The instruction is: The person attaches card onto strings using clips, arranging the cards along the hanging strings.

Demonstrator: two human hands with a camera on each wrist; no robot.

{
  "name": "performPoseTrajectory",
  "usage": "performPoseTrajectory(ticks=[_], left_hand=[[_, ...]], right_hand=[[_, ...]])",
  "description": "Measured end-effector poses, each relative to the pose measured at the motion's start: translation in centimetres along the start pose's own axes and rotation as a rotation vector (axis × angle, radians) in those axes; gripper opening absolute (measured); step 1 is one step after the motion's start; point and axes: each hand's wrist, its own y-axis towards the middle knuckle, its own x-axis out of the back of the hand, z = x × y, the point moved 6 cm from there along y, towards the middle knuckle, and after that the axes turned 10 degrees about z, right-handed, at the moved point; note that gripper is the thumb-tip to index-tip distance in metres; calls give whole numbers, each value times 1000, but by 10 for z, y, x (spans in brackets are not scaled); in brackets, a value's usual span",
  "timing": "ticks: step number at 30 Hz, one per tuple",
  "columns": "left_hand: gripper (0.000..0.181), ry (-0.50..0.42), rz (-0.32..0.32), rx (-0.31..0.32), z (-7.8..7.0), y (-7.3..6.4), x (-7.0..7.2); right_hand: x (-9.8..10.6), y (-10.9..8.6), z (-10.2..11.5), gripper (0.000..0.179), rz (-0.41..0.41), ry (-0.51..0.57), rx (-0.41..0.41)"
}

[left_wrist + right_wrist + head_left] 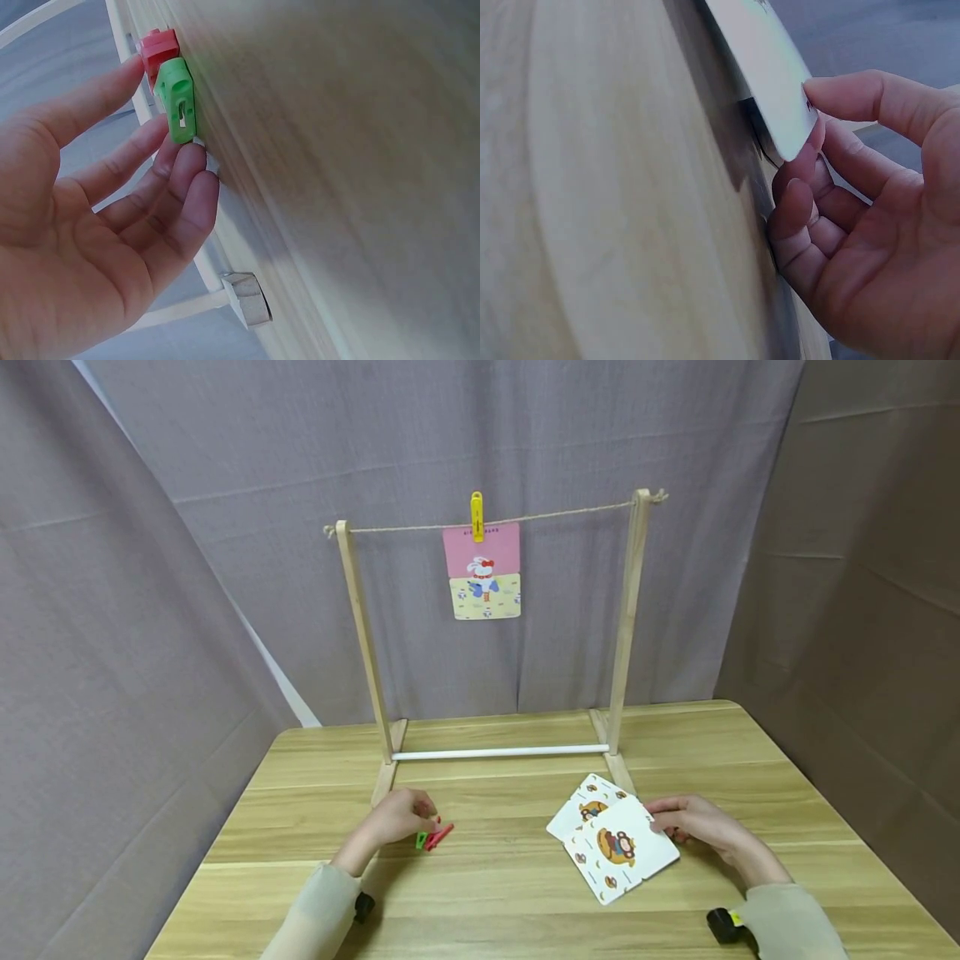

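Observation:
My right hand pinches the corner of a white card with a monkey picture, thumb on top and fingers below. That card is tilted, and overlaps a second white monkey card. In the right wrist view, the held card is seen nearly edge-on, above the wooden surface. On the left, my left hand is at a small group of clothes pegs, a green peg and a red peg. The left wrist view has thumb and index fingertips apart, right beside the red peg and green peg.
A wooden frame with a white crossbar stands toward the back of the table. From its string hangs a pink and yellow rabbit card, clipped by a yellow peg. Grey curtains surround the table.

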Motion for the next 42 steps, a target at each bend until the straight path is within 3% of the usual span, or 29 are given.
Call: performPoseTrajectory(ticks=[11, 20, 31, 42], left_hand=[[12, 2, 16, -37, 1, 1, 0], [9, -11, 38, -29, 3, 0, 2], [7, 19, 32, -30, 9, -3, 8], [7, 48, 37, -47, 12, -14, 14]], right_hand=[[1, 3, -2, 41, 16, 37, 37], [0, 2, 0, 29, 11, 54, 34], [2, 3, -1, 29, -8, 52, 16], [0, 3, 1, 28, 34, 58, 43]])
